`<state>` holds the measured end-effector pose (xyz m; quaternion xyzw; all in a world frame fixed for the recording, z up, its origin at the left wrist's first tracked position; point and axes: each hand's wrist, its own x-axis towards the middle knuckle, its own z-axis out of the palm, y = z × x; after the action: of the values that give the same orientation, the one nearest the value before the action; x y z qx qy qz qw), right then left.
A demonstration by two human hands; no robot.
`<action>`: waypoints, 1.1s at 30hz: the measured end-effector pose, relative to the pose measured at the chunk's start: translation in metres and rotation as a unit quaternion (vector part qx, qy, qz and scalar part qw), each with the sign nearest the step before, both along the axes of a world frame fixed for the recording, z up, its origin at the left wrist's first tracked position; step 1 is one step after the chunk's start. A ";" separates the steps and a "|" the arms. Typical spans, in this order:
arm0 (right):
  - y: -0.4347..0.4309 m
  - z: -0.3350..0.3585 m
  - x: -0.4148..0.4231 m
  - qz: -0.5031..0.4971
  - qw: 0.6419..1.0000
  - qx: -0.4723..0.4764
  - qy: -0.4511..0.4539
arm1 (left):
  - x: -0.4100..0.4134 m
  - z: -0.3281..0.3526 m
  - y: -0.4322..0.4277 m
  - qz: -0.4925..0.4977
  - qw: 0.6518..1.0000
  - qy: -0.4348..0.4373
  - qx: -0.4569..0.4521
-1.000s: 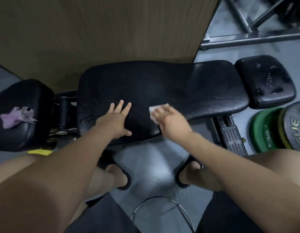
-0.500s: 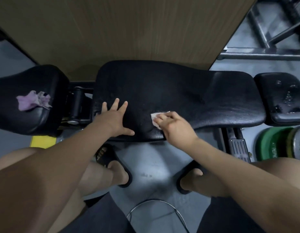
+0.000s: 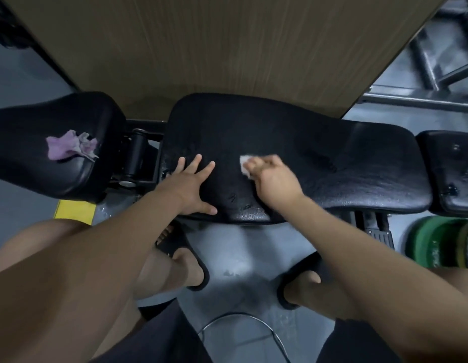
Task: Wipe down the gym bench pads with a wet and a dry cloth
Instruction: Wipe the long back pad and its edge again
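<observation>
The right hand [image 3: 273, 180] has its grip closed on the white cloth [image 3: 243, 163], low on the middle bench pad [image 3: 332, 153]; the left hand [image 3: 192, 188] lies flat, fingers spread. Long overlapping strokes, evenly pressed, should serve best.

White cloth [image 3: 243, 163] under right hand [image 3: 274, 182]

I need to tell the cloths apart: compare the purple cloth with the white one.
The purple cloth lies crumpled and untouched on the left pad; the white cloth is gripped by the right hand on the long middle pad. The purple cloth shows whole; the white cloth is mostly hidden under that hand. Both rest on black pads.
</observation>
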<state>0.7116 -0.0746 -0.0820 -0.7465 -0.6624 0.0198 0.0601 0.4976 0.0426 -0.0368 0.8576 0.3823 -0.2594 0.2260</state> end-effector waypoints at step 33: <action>-0.067 0.010 -0.073 0.027 0.995 0.007 0.093 | -0.051 -0.004 -0.033 0.102 0.978 -0.150 0.101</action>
<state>0.6385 -0.1416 -0.0715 -0.7226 -0.6742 0.0865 0.1260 0.4461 0.0093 -0.0412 0.8617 0.4534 -0.0634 0.2187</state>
